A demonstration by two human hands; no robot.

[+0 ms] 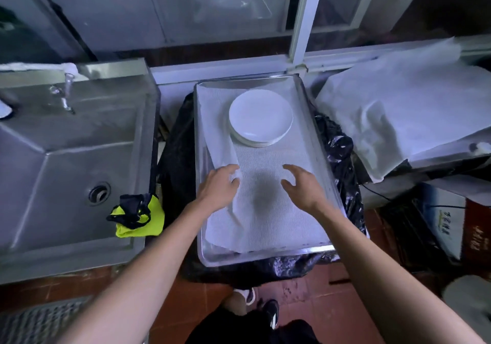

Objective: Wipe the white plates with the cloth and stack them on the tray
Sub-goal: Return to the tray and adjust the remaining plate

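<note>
A stack of white plates stands at the far end of a metal tray. A white cloth lies spread over the tray's floor under the plates, with a fold along its left side. My left hand hovers over the near left of the cloth, and its fingertips touch a corner of the fold. My right hand is held over the near right of the cloth, fingers apart and curled, holding nothing. Both hands are well short of the plates.
The tray rests on a bin lined with a black bag. A steel sink is on the left, with a yellow and black cloth hanging on its rim. White sheets cover a surface at right. Boxes stand below.
</note>
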